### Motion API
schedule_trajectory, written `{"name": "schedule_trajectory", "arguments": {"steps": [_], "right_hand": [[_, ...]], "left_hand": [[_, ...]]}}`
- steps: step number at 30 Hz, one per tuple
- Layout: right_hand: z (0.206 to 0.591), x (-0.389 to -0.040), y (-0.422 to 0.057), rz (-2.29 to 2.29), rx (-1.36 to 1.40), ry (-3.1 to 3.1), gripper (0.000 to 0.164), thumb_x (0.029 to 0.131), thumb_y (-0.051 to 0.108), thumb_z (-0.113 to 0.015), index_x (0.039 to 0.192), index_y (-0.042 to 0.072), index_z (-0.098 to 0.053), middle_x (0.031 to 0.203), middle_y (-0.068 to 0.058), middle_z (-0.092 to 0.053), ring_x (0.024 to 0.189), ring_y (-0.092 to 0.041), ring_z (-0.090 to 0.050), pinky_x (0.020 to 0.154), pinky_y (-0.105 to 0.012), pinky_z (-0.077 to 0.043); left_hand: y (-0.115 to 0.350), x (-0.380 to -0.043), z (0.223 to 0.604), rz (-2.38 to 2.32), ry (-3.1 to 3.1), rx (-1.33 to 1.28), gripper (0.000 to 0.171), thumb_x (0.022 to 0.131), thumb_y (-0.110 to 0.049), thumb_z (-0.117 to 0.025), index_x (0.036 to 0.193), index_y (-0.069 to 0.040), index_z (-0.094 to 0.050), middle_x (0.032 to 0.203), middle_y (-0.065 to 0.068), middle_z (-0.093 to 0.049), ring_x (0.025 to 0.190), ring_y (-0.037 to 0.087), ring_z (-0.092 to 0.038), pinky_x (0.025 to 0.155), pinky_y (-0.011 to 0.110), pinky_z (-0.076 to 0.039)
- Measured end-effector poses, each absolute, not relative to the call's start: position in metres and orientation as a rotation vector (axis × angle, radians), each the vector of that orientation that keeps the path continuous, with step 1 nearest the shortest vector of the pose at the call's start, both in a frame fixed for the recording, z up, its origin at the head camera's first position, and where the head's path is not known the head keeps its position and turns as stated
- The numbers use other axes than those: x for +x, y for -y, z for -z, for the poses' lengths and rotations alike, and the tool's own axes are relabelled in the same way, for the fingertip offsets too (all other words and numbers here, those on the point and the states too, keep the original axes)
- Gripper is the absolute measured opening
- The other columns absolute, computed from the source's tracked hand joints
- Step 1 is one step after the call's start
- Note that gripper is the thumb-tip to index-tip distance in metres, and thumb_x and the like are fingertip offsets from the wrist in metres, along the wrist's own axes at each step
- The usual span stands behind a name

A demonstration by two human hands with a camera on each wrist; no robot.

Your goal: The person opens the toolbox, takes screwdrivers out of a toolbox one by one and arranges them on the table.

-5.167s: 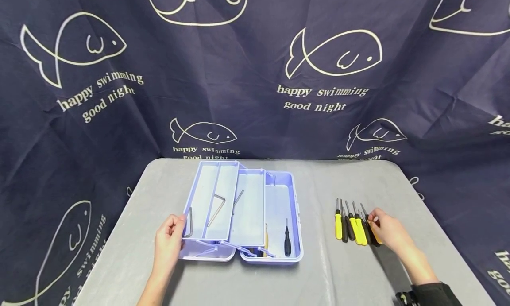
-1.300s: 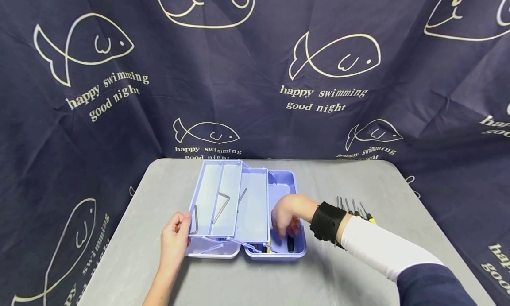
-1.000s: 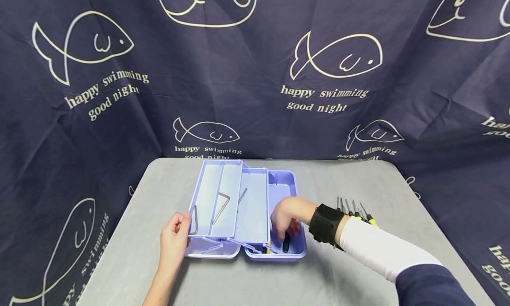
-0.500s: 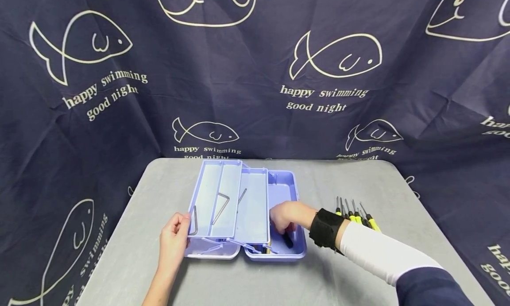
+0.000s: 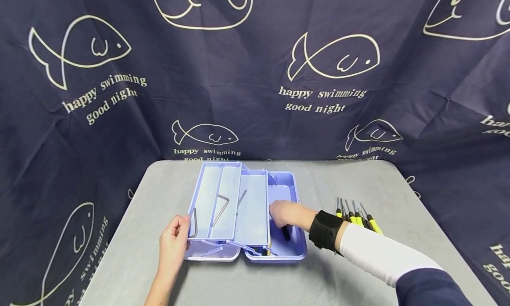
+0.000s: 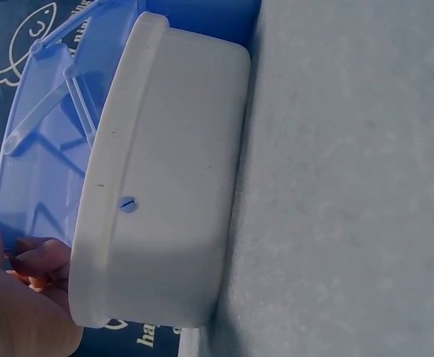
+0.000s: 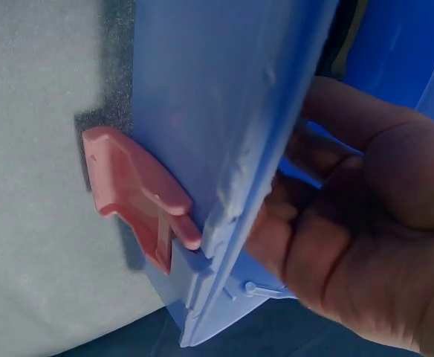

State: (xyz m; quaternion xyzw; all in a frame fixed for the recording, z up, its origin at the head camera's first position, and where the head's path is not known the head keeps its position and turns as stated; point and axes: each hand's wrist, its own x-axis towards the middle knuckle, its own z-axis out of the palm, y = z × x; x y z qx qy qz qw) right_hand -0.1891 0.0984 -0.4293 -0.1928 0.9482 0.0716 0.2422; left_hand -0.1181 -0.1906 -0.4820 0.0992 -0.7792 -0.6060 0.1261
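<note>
A light-blue toolbox stands unfolded on the table, its stepped trays swung out to the left. My left hand pinches the outer edge of the upper tray. My right hand reaches into the deep compartment, fingers curled around a screwdriver whose black handle pokes out below them. The hand hides the rest of that tool. In the right wrist view, the right hand is bent inside the box wall. Bent hex keys lie in the upper tray, and another hex key in the lower tray.
Several yellow-and-black screwdrivers lie in a row on the grey table, partly behind the right forearm. A pink latch juts from the box's outer wall. The whitish lid sits under the raised trays. A dark fish-print cloth hangs behind.
My right hand has gone from the screwdriver row into the box, where the black handle has since shifted slightly back and left. The left hand keeps its hold on the tray.
</note>
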Motion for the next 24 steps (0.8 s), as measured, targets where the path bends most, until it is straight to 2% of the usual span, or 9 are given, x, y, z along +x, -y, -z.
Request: {"name": "schedule_trajectory", "arguments": {"steps": [2,4,8,13,16,20,24], "right_hand": [[0.429,-0.189,-0.101,-0.155,-0.522,-2.614,0.024,0.082,0.0,-0.072,0.068,0.01,-0.054,0.068,-0.002,-0.051,0.063,-0.016,-0.048,0.058,-0.027,-0.047],[0.429,-0.189,-0.103,-0.09,-0.489,-2.618,0.024,0.082,0.0,-0.072,0.07,0.01,-0.055,0.069,-0.003,-0.054,0.062,-0.016,-0.052,0.058,-0.028,-0.05],[0.426,-0.188,-0.106,0.057,-0.423,-2.643,0.021,0.085,-0.005,-0.068,0.072,0.007,-0.056,0.066,-0.006,-0.061,0.052,-0.017,-0.065,0.046,-0.026,-0.052],[0.421,-0.187,-0.108,0.214,-0.419,-2.69,0.024,0.09,-0.005,-0.067,0.071,0.005,-0.058,0.054,-0.005,-0.06,0.043,-0.019,-0.065,0.038,-0.023,-0.046],[0.416,-0.186,-0.111,0.299,-0.483,-2.719,0.021,0.089,-0.005,-0.067,0.073,0.005,-0.058,0.056,-0.004,-0.059,0.044,-0.016,-0.063,0.043,-0.024,-0.048],[0.408,-0.183,-0.118,0.381,-0.582,-2.758,0.017,0.085,-0.006,-0.068,0.076,0.005,-0.059,0.061,-0.003,-0.06,0.055,-0.018,-0.063,0.055,-0.029,-0.052],[0.404,-0.181,-0.127,0.463,-0.601,-2.792,0.02,0.082,-0.005,-0.071,0.076,0.008,-0.057,0.065,-0.002,-0.058,0.059,-0.018,-0.061,0.057,-0.03,-0.05]], "left_hand": [[0.19,-0.118,0.482,1.769,2.268,0.285,0.034,0.106,-0.015,-0.058,0.076,-0.004,-0.048,0.054,-0.007,-0.037,0.043,0.007,-0.04,0.042,0.02,-0.036],[0.189,-0.118,0.482,1.766,2.272,0.285,0.034,0.106,-0.016,-0.058,0.076,-0.005,-0.048,0.054,-0.007,-0.038,0.043,0.007,-0.041,0.043,0.02,-0.037],[0.188,-0.118,0.482,1.742,2.281,0.292,0.034,0.106,-0.017,-0.058,0.076,-0.005,-0.048,0.054,-0.007,-0.039,0.043,0.007,-0.041,0.043,0.02,-0.037],[0.189,-0.117,0.483,1.715,2.3,0.305,0.034,0.106,-0.018,-0.058,0.076,-0.006,-0.049,0.054,-0.007,-0.04,0.044,0.008,-0.042,0.044,0.02,-0.038],[0.19,-0.118,0.484,1.71,2.312,0.309,0.034,0.107,-0.017,-0.057,0.076,-0.005,-0.049,0.054,-0.006,-0.04,0.045,0.007,-0.041,0.044,0.02,-0.038],[0.19,-0.12,0.484,1.701,2.338,0.316,0.033,0.107,-0.015,-0.054,0.077,-0.003,-0.049,0.055,-0.007,-0.04,0.045,0.006,-0.04,0.044,0.02,-0.037],[0.191,-0.122,0.483,1.7,2.334,0.316,0.032,0.107,-0.016,-0.054,0.078,-0.003,-0.051,0.055,-0.007,-0.04,0.045,0.007,-0.041,0.045,0.02,-0.037]]}}
